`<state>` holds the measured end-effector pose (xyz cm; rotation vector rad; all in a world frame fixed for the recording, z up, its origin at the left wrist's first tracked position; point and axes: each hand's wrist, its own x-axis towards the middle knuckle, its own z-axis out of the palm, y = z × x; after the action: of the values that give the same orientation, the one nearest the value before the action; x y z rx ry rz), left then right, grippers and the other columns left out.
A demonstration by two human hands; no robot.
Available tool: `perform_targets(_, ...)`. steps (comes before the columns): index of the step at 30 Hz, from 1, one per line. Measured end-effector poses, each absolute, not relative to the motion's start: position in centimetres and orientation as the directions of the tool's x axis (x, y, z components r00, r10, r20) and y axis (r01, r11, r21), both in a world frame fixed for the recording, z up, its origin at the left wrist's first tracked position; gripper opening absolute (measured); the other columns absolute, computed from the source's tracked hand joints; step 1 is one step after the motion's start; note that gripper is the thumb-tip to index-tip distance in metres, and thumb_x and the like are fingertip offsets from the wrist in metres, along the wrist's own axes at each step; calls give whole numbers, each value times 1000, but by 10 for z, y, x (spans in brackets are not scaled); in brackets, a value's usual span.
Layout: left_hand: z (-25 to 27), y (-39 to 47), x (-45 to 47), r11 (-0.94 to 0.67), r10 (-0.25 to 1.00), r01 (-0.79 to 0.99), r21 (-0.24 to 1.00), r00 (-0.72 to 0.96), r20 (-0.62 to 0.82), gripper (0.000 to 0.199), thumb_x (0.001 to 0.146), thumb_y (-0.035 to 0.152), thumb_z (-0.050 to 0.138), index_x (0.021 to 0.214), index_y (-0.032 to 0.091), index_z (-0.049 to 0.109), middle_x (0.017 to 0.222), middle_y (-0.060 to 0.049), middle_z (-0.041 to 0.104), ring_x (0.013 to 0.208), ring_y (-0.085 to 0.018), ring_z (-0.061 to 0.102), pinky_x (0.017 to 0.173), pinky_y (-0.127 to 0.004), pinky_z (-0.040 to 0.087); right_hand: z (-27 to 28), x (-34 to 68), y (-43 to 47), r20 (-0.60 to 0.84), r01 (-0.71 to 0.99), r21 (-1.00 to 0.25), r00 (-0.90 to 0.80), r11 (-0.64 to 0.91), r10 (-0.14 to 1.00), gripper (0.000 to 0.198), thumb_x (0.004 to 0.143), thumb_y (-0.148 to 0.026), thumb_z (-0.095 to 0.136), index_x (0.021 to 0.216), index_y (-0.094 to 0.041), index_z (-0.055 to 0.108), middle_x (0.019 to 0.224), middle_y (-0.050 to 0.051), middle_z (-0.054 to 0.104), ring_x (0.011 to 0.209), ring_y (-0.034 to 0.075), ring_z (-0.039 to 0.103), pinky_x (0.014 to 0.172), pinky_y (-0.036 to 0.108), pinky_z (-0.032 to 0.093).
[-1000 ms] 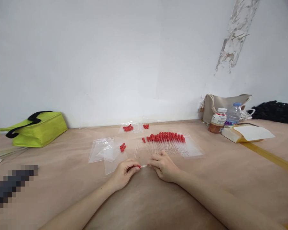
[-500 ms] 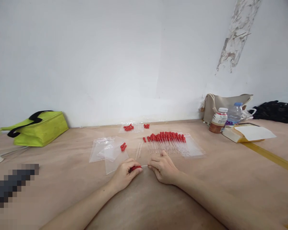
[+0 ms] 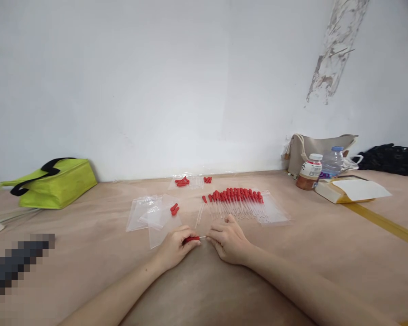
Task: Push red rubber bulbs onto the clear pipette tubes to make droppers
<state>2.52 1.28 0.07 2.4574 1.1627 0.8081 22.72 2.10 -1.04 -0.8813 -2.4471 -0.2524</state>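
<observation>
My left hand (image 3: 175, 246) is closed around a red rubber dropper bulb (image 3: 192, 239), its open end facing right. A thin clear dropper tube (image 3: 203, 237) runs from the bulb's mouth to my right hand (image 3: 228, 241), whose fingertips pinch it; the tube's far end is hidden by that hand. Just beyond lies a row of droppers with red bulbs (image 3: 238, 195), tubes pointing toward me. Left of the row are a single red bulb (image 3: 204, 199) and a few loose clear tubes (image 3: 199, 214). Two red bulbs (image 3: 174, 209) rest on clear zip bags (image 3: 143, 213).
Near the wall, more red bulbs (image 3: 182, 182) lie on clear plastic. A lime-green bag (image 3: 59, 183) stands at left, a pixelated dark object (image 3: 20, 262) nearer. At right are two bottles (image 3: 309, 172), a beige bag (image 3: 297, 151), a tissue pack (image 3: 329, 190) and yellow tape (image 3: 381, 224).
My right hand has shifted slightly left toward the bulb, and less of the tube shows between my hands. The left hand has hardly moved.
</observation>
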Motion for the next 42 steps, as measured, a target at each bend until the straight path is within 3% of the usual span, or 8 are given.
perform_targets(6, -1, 16, 17, -653, 757, 591, 475, 477, 447, 18, 83, 32, 47, 91, 22, 60, 79, -1, 58, 72, -13, 53, 67, -24, 42, 0, 228, 14, 475, 653, 115, -698, 749, 536, 18, 79, -21, 44, 71, -17, 60, 71, 5, 59, 73, 16, 45, 67, 32, 20)
perform_targets(10, -7, 21, 10, -553, 816, 634, 541, 277, 508, 34, 80, 30, 49, 113, 24, 45, 96, -3, 52, 67, -11, 50, 61, -24, 44, 7, 232, 23, 453, 801, -153, -463, 578, 762, 21, 79, -24, 44, 68, -19, 61, 66, 2, 62, 65, 13, 49, 67, 29, 23)
perform_targets(13, -9, 24, 7, -510, 851, 661, 551, 295, 435, 27, 78, 30, 51, 104, 21, 50, 88, -2, 51, 60, -10, 49, 57, -23, 42, 12, 237, 45, 372, 867, -388, -162, 311, 914, 27, 78, -31, 44, 60, -19, 59, 60, -1, 61, 57, 11, 50, 64, 27, 25)
perform_targets(15, -8, 24, 7, -519, 848, 681, 516, 339, 407, 22, 78, 30, 51, 98, 21, 54, 80, 0, 50, 61, -11, 49, 57, -23, 42, 12, 236, 62, 363, 872, -440, -47, 215, 931, 26, 77, -31, 45, 58, -18, 57, 62, -1, 62, 59, 12, 52, 64, 26, 26)
perform_targets(25, -1, 18, 12, -618, 781, 689, 379, 484, 394, 17, 83, 25, 43, 81, 19, 59, 79, -2, 55, 70, -14, 51, 64, -25, 40, 6, 196, 100, 345, 960, -274, 38, 62, 938, 28, 79, -32, 40, 69, -16, 61, 73, 8, 65, 71, 19, 57, 76, 37, 22)
perform_targets(34, 1, 17, 12, -617, 776, 709, 342, 478, 411, 17, 82, 27, 44, 80, 21, 60, 79, -3, 57, 73, -16, 52, 67, -27, 41, 5, 194, 90, 366, 969, -225, -17, 106, 931, 34, 81, -39, 37, 73, -16, 61, 78, 10, 65, 74, 21, 57, 76, 38, 21)
perform_targets(39, 13, 38, -4, -517, 767, 828, 216, 336, 547, 17, 80, 30, 46, 75, 21, 59, 88, -4, 56, 88, -21, 49, 81, -33, 38, 5, 181, 82, 370, 958, -232, -72, 168, 926, 33, 77, -45, 42, 77, -17, 61, 79, 8, 65, 74, 19, 57, 77, 36, 22)
perform_targets(42, 21, 61, -17, -413, 847, 877, 247, 270, 458, 14, 79, 29, 47, 81, 20, 57, 89, -4, 55, 91, -21, 49, 82, -33, 38, 4, 173, 81, 352, 960, -231, -70, 159, 933, 39, 75, -51, 43, 75, -16, 61, 76, 9, 65, 71, 20, 57, 77, 38, 23)
